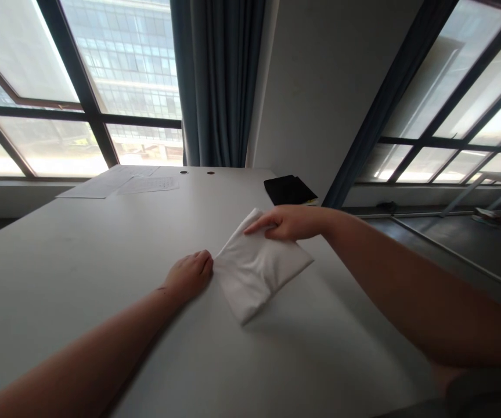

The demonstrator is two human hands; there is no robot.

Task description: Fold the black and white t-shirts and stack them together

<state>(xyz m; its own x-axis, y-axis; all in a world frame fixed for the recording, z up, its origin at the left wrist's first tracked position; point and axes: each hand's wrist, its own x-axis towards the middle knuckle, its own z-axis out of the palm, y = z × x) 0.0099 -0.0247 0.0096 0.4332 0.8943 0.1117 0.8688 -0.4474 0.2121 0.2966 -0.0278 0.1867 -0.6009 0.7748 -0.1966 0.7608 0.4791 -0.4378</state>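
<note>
A folded white cloth [263,267] is held at a tilt over the table, its lower corner pointing toward me. My right hand [285,223] grips it from above along the upper edge, with the index finger lying across the fabric. My left hand [191,273] is closed at the cloth's left corner, low against the white table [167,354]; its fingertips are hidden from me. Creases run across the middle of the cloth between both hands.
A black flat folder or notebook [290,189] lies at the table's far right edge. Paper sheets [106,184] are spread at the far left. Two round cable holes sit near the back edge. Beyond stand a blue curtain [215,81], a wall and windows.
</note>
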